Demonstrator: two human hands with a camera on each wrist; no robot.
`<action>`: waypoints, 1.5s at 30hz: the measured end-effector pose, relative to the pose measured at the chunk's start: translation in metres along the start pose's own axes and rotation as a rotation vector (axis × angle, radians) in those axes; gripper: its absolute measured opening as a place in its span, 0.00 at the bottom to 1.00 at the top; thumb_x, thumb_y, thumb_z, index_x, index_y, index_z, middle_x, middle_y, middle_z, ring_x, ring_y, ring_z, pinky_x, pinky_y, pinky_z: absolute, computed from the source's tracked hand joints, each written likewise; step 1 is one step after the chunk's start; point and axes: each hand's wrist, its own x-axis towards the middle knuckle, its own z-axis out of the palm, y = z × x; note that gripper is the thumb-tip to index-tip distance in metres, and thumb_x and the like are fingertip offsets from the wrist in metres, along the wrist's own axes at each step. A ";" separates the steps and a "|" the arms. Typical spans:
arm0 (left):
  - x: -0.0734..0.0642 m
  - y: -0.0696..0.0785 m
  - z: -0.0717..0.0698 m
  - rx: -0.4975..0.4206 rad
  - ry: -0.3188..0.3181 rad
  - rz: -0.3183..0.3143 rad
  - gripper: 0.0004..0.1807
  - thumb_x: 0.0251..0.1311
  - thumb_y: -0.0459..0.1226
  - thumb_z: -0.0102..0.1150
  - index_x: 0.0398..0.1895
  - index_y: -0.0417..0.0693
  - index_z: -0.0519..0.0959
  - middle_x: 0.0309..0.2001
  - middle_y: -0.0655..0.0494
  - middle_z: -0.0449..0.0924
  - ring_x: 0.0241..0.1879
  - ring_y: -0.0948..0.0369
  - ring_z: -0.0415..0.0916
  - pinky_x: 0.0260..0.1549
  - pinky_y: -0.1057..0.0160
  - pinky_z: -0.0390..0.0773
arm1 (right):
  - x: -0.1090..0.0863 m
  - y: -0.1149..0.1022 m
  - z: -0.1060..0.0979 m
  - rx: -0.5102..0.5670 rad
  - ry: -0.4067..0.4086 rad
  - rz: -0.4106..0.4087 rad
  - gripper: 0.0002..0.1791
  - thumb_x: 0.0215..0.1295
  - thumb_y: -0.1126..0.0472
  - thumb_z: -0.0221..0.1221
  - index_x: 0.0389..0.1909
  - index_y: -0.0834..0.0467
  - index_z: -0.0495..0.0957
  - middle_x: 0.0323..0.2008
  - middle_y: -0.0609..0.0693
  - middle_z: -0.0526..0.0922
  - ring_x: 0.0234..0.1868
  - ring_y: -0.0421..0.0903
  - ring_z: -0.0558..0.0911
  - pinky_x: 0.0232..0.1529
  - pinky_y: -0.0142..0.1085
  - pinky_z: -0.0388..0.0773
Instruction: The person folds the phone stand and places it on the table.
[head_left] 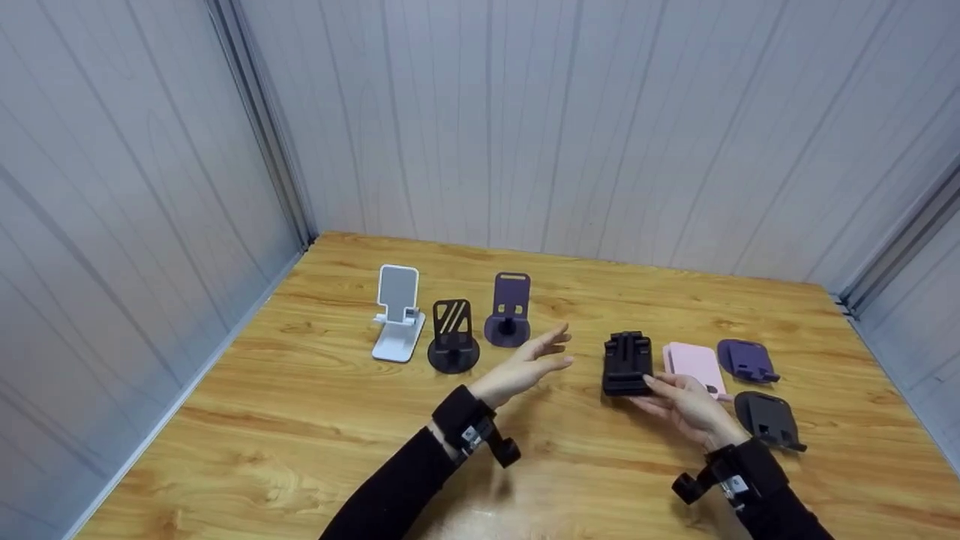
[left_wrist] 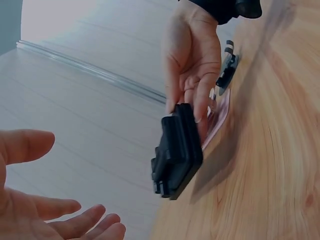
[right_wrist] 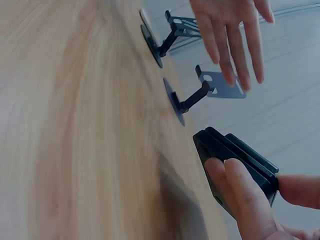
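Observation:
A folded black phone stand [head_left: 628,364] is held above the table by my right hand [head_left: 686,409], the thumb on top and the fingers beneath. The right wrist view shows the same folded stand [right_wrist: 237,165] pinched between thumb and fingers. My left hand [head_left: 521,369] hovers to the left of it, fingers extended and apart, holding nothing. Behind and left of that hand stands an unfolded purple phone stand [head_left: 512,304]. Further left are an unfolded black phone stand [head_left: 453,337] with slanted slots and an unfolded white phone stand [head_left: 398,311].
On the right of the wooden table [head_left: 300,420] lie a folded pink stand [head_left: 694,364], a folded purple stand [head_left: 746,360] and a folded black stand [head_left: 769,418]. Pale panelled walls [head_left: 555,127] enclose the back and sides.

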 end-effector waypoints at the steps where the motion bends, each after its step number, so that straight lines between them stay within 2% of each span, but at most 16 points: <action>1: -0.001 0.000 -0.001 0.003 -0.003 0.004 0.37 0.82 0.35 0.49 0.86 0.36 0.46 0.82 0.35 0.55 0.81 0.41 0.54 0.79 0.45 0.62 | 0.000 0.001 -0.001 0.006 0.008 0.005 0.37 0.86 0.66 0.47 0.76 0.86 0.38 0.52 0.53 0.89 0.50 0.43 0.90 0.60 0.35 0.83; 3: -0.003 0.000 -0.002 -0.001 -0.004 0.012 0.37 0.82 0.35 0.49 0.86 0.36 0.47 0.82 0.35 0.56 0.80 0.40 0.56 0.78 0.46 0.62 | 0.000 0.003 -0.002 0.011 0.030 0.012 0.36 0.86 0.66 0.46 0.76 0.86 0.38 0.52 0.55 0.89 0.49 0.44 0.91 0.60 0.35 0.84; 5: -0.004 -0.001 -0.003 -0.009 -0.004 0.021 0.36 0.82 0.34 0.49 0.85 0.35 0.47 0.81 0.34 0.57 0.80 0.40 0.57 0.78 0.46 0.63 | 0.001 0.004 -0.003 0.006 0.050 0.013 0.36 0.86 0.67 0.44 0.76 0.85 0.36 0.57 0.65 0.86 0.49 0.44 0.90 0.60 0.36 0.84; 6: -0.005 0.000 -0.003 -0.012 -0.006 0.021 0.36 0.82 0.34 0.49 0.85 0.34 0.47 0.81 0.34 0.57 0.80 0.40 0.57 0.78 0.46 0.63 | 0.001 0.004 -0.002 0.001 0.063 0.016 0.36 0.86 0.67 0.42 0.77 0.84 0.35 0.61 0.72 0.81 0.49 0.43 0.90 0.61 0.36 0.83; 8: -0.006 0.000 -0.003 -0.015 -0.010 0.019 0.36 0.82 0.34 0.49 0.85 0.34 0.48 0.81 0.34 0.57 0.80 0.39 0.57 0.78 0.46 0.62 | 0.001 0.004 -0.001 -0.008 0.092 0.025 0.36 0.87 0.66 0.40 0.79 0.80 0.31 0.73 0.79 0.65 0.50 0.42 0.89 0.62 0.35 0.82; 10: -0.006 0.000 -0.003 -0.012 -0.013 0.018 0.36 0.82 0.34 0.49 0.85 0.34 0.48 0.81 0.34 0.57 0.80 0.38 0.56 0.79 0.46 0.62 | 0.001 0.004 0.001 -0.020 0.114 0.038 0.36 0.88 0.64 0.37 0.80 0.75 0.27 0.80 0.77 0.43 0.58 0.45 0.87 0.65 0.34 0.80; 12: -0.007 0.001 -0.003 -0.007 -0.019 0.015 0.36 0.82 0.34 0.49 0.85 0.34 0.49 0.81 0.34 0.57 0.80 0.37 0.56 0.79 0.45 0.61 | 0.000 0.004 0.003 -0.009 0.135 0.055 0.36 0.89 0.62 0.34 0.81 0.71 0.25 0.82 0.74 0.33 0.70 0.56 0.78 0.69 0.34 0.77; 14: -0.006 0.001 -0.003 -0.010 -0.022 0.013 0.36 0.82 0.34 0.49 0.85 0.34 0.49 0.81 0.34 0.57 0.80 0.36 0.55 0.79 0.45 0.61 | -0.002 0.004 0.005 0.020 0.145 0.065 0.36 0.89 0.60 0.32 0.82 0.67 0.23 0.83 0.71 0.29 0.80 0.65 0.61 0.73 0.34 0.73; 16: -0.006 0.001 -0.003 -0.010 -0.025 0.012 0.36 0.82 0.34 0.49 0.85 0.34 0.49 0.81 0.33 0.57 0.80 0.36 0.54 0.79 0.46 0.61 | -0.004 0.004 0.007 0.060 0.158 0.064 0.35 0.89 0.59 0.30 0.83 0.64 0.23 0.84 0.68 0.27 0.84 0.68 0.43 0.76 0.36 0.69; 19: -0.006 0.000 -0.004 -0.012 -0.030 0.011 0.36 0.82 0.34 0.48 0.85 0.35 0.49 0.81 0.33 0.56 0.80 0.36 0.54 0.79 0.46 0.62 | -0.008 0.004 0.011 0.089 0.174 0.054 0.35 0.89 0.59 0.30 0.83 0.61 0.21 0.84 0.64 0.22 0.84 0.67 0.35 0.79 0.37 0.64; 22: -0.007 0.000 -0.005 -0.007 -0.034 0.009 0.35 0.82 0.34 0.48 0.85 0.35 0.49 0.81 0.33 0.56 0.80 0.36 0.54 0.79 0.46 0.62 | -0.011 0.004 0.014 0.076 0.181 0.055 0.36 0.89 0.60 0.31 0.82 0.61 0.19 0.83 0.61 0.17 0.84 0.66 0.33 0.81 0.38 0.59; 25: -0.008 0.000 -0.006 0.003 -0.039 0.005 0.35 0.82 0.35 0.48 0.85 0.35 0.49 0.81 0.32 0.55 0.80 0.37 0.54 0.79 0.46 0.61 | -0.013 0.002 0.018 0.059 0.157 0.054 0.37 0.89 0.60 0.31 0.81 0.61 0.17 0.82 0.60 0.14 0.84 0.66 0.30 0.84 0.42 0.49; 28: -0.008 0.001 -0.008 0.015 -0.046 0.004 0.35 0.83 0.35 0.47 0.85 0.36 0.49 0.81 0.32 0.55 0.80 0.37 0.54 0.79 0.46 0.60 | -0.016 0.001 0.020 0.025 0.120 0.046 0.37 0.89 0.61 0.31 0.80 0.59 0.15 0.82 0.61 0.13 0.83 0.67 0.28 0.85 0.47 0.45; 33: -0.008 0.000 -0.009 0.025 -0.060 0.007 0.35 0.83 0.36 0.46 0.85 0.36 0.48 0.81 0.32 0.54 0.80 0.36 0.53 0.79 0.45 0.60 | -0.021 -0.002 0.021 -0.023 0.081 0.058 0.38 0.90 0.61 0.32 0.81 0.56 0.14 0.81 0.60 0.12 0.83 0.71 0.29 0.85 0.47 0.49; 38: -0.006 -0.002 -0.008 0.028 -0.061 0.010 0.36 0.82 0.35 0.48 0.85 0.35 0.48 0.81 0.33 0.56 0.80 0.37 0.54 0.79 0.46 0.61 | -0.025 -0.004 0.019 -0.028 0.079 0.075 0.38 0.90 0.59 0.32 0.81 0.53 0.15 0.81 0.62 0.13 0.84 0.68 0.33 0.84 0.45 0.51; 45: -0.007 0.001 -0.008 0.060 -0.068 0.002 0.36 0.83 0.37 0.47 0.86 0.38 0.48 0.81 0.34 0.55 0.80 0.39 0.54 0.79 0.46 0.61 | -0.029 -0.012 0.026 -0.070 0.049 0.054 0.39 0.90 0.61 0.32 0.81 0.53 0.14 0.80 0.62 0.11 0.84 0.66 0.31 0.85 0.49 0.46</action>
